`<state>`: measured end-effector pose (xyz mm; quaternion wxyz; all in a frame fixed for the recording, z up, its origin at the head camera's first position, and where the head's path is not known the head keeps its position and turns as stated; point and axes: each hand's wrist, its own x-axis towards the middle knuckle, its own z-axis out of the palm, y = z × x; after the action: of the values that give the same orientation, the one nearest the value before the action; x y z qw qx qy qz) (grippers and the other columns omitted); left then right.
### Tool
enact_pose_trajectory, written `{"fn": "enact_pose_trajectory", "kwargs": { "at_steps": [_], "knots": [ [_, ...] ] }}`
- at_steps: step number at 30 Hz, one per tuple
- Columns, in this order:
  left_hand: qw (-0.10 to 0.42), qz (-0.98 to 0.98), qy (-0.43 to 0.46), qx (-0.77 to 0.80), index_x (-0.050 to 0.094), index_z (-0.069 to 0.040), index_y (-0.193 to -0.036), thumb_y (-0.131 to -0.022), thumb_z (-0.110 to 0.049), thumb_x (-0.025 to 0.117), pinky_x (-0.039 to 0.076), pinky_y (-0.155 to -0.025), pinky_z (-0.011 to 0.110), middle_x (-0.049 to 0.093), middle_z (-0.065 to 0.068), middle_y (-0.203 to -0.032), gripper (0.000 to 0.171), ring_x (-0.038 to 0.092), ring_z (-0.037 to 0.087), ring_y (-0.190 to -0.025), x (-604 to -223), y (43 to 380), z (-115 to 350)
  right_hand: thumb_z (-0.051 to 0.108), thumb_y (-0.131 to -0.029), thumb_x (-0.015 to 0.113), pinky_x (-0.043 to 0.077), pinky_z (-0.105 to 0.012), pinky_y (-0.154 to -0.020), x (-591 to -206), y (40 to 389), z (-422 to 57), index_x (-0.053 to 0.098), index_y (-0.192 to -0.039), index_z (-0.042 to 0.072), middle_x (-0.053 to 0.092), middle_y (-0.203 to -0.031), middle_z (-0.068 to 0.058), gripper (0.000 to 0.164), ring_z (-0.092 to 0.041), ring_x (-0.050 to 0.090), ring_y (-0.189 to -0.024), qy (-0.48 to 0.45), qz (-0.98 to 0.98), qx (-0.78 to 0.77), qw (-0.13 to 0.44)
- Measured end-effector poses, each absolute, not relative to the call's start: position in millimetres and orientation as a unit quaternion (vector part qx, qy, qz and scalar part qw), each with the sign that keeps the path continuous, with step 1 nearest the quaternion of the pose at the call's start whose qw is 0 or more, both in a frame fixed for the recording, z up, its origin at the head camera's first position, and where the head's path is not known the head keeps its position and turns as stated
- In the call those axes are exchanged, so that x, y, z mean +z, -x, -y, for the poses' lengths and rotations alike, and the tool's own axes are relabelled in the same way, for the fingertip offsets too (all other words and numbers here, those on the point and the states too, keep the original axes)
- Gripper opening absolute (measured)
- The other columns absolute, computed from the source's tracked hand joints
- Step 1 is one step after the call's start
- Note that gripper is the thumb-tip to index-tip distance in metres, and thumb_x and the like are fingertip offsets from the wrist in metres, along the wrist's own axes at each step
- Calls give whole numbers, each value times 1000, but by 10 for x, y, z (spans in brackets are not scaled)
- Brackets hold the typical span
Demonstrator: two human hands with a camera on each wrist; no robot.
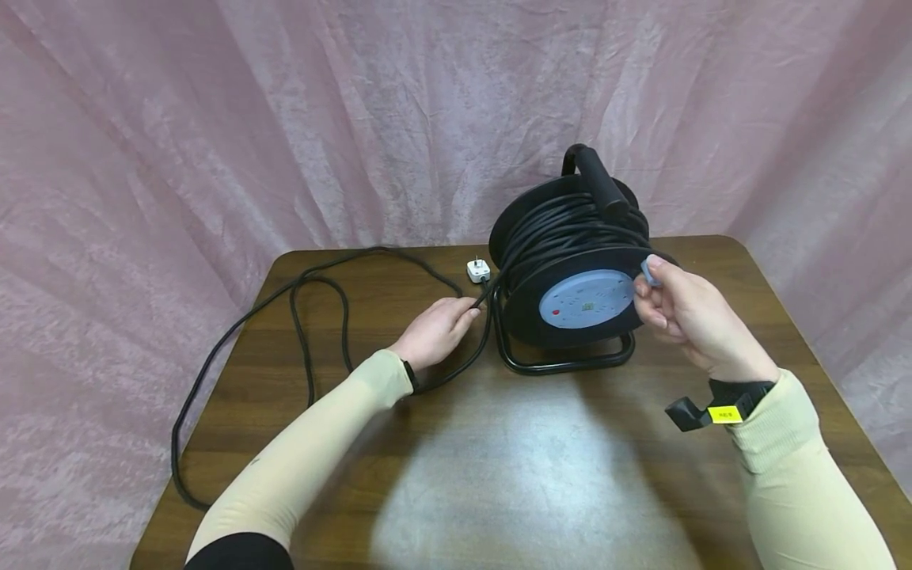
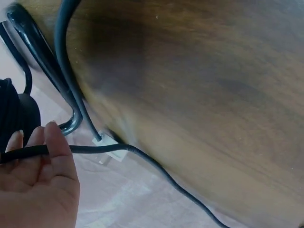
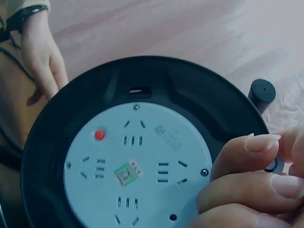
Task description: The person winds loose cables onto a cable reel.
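A black cable reel (image 1: 523, 317) stands on its tubular frame on the table, wound with black cable. Its round light-blue socket panel (image 3: 147, 152) has a red button and faces me. My right hand (image 1: 684, 317) pinches the small grey crank knob (image 1: 648, 273) at the right of the reel's rim; in the right wrist view the fingers mostly cover it. Left of the reel, my left hand (image 1: 438, 328) holds the loose black cable (image 2: 90, 149) that runs onto the reel. Fingers (image 2: 59, 147) lie curled around the cable in the left wrist view.
A white plug (image 1: 478, 271) lies beside the reel on the left. Loose cable loops (image 1: 214, 348) spread over the left of the wooden table (image 1: 556, 475), partly past its edge. A pink curtain (image 1: 427, 119) hangs behind. The reel's black carrying handle (image 1: 602, 182) rises at the top.
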<state>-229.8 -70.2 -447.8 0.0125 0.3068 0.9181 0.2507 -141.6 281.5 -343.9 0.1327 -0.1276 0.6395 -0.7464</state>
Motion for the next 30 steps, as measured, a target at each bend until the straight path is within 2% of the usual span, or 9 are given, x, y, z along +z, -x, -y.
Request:
{"fn": "enact_pose_trajectory", "kwargs": {
  "at_steps": [5, 12, 17, 24, 27, 30],
  "knots": [
    [25, -915, -302, 266, 61, -18, -122, -110, -33, 37, 44, -93, 37, 64, -3, -109, 30, 56, 13, -105, -4452, 2307, 710, 34, -111, 32, 4, -33, -39, -3487, 1407, -2880, 40, -88, 3, 39, -60, 0, 39, -15, 14, -45, 112, -638, -750, 130],
    [36, -906, -298, 297, 62, -13, -130, -110, -33, 38, 42, -103, 36, 64, -1, -126, 38, 55, 12, -120, -4470, 2294, 729, 36, -111, 32, 4, -35, -39, -3556, 1412, -2918, 40, -87, 5, 40, -60, 2, 40, -16, 14, -44, 104, -651, -741, 126],
    [22, -907, -307, 287, 63, -12, -127, -109, -29, 40, 43, -101, 34, 66, 1, -122, 34, 56, 13, -117, -4483, 2296, 709, 36, -111, 31, 4, -36, -38, -3589, 1402, -2943, 41, -86, 5, 41, -59, 2, 41, -15, 14, -43, 102, -657, -738, 118],
    [39, -913, -290, 283, 62, -14, -127, -109, -32, 38, 45, -97, 35, 66, -1, -121, 35, 58, 9, -110, -4449, 2282, 697, 37, -111, 32, 5, -38, -38, -3614, 1389, -2968, 40, -87, 4, 41, -59, 2, 41, -16, 16, -43, 102, -665, -731, 114],
    [35, -915, -287, 280, 62, -18, -123, -109, -33, 38, 46, -90, 34, 66, -5, -113, 31, 58, 9, -100, -4442, 2276, 691, 37, -111, 33, 5, -38, -39, -3631, 1387, -2981, 40, -87, 4, 41, -59, 2, 41, -17, 16, -43, 100, -666, -730, 114],
    [32, -917, -282, 280, 61, -23, -112, -109, -36, 39, 45, -79, 34, 61, -7, -96, 26, 55, 12, -87, -4435, 2276, 677, 38, -110, 33, 6, -38, -39, -3653, 1381, -2998, 40, -88, 3, 41, -60, 2, 42, -17, 17, -43, 96, -669, -728, 115]
  ]
}}
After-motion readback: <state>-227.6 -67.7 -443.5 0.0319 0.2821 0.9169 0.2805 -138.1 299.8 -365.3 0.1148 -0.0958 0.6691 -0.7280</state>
